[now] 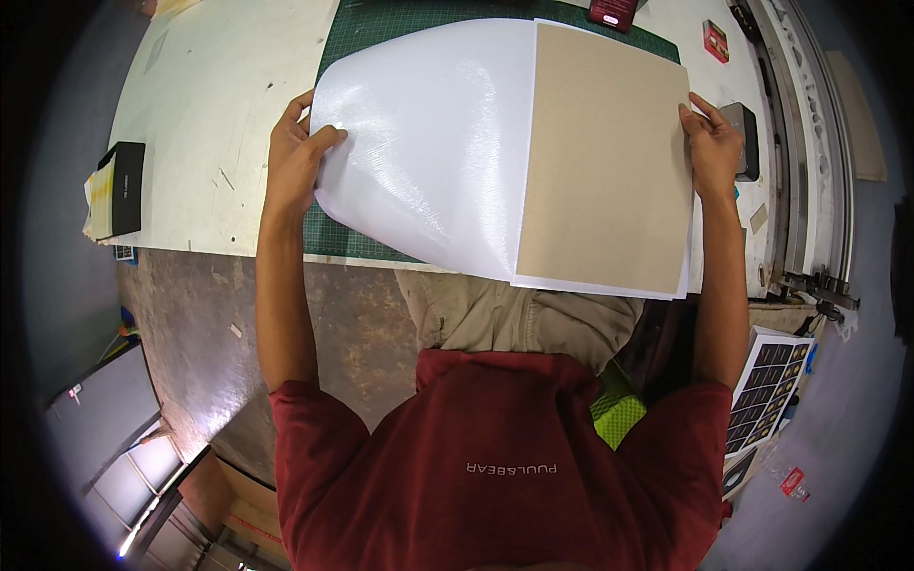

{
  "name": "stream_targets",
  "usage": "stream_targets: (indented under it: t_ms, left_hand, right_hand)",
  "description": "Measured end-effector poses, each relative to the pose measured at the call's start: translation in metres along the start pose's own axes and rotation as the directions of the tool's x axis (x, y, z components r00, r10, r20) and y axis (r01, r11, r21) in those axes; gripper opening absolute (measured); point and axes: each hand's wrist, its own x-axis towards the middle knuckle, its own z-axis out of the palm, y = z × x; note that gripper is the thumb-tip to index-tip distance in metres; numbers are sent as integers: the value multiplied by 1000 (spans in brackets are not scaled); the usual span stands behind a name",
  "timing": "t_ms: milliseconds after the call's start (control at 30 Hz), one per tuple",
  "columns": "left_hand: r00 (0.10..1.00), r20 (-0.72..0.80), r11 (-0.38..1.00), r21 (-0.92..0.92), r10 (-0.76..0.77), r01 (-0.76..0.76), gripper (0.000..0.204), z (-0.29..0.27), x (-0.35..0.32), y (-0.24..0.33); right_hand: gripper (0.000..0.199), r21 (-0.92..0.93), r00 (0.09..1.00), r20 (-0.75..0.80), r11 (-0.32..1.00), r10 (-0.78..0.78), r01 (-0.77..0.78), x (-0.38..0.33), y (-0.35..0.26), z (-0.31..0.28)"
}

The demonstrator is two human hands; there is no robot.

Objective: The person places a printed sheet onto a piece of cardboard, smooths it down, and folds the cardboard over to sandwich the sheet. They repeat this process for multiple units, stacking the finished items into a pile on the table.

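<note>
A glossy white sheet (428, 143) curls up over a green cutting mat (357, 43) on the white table (219, 124). My left hand (297, 152) grips the sheet's curled left edge, thumb on top. A tan cardboard panel (605, 157) lies on the sheet's right half, over more white paper beneath. My right hand (712, 143) pinches the panel's right edge, fingers closed on it.
A black box (122, 186) sits on a stack of papers at the table's left end. A dark grey block (745, 138) lies just right of my right hand; small red boxes (714, 40) at the back. A printed sheet of dark labels (769, 385) lies lower right.
</note>
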Motion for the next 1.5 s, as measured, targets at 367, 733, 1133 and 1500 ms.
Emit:
stream_targets:
  t_ms: [367,733,1133,1500]
  left_hand:
    - [1000,17,1000,-13,16,-15,70,-3,3,-4]
    - [867,441,922,-384,234,-53,85,-42,-4,31]
    - [800,500,941,-108,331,-321,78,137,-30,11]
    - [614,690,273,551,383,-789,100,198,-28,38]
  right_hand:
    - [34,19,1000,13,1000,8,-9,-1,1,1]
    - [27,-504,740,463,542,-488,672,-100,-44,-44]
    - [27,-503,758,475,569,-447,651,-123,-17,-55]
    - [26,-344,913,-161,889,-374,303,-117,-52,-152]
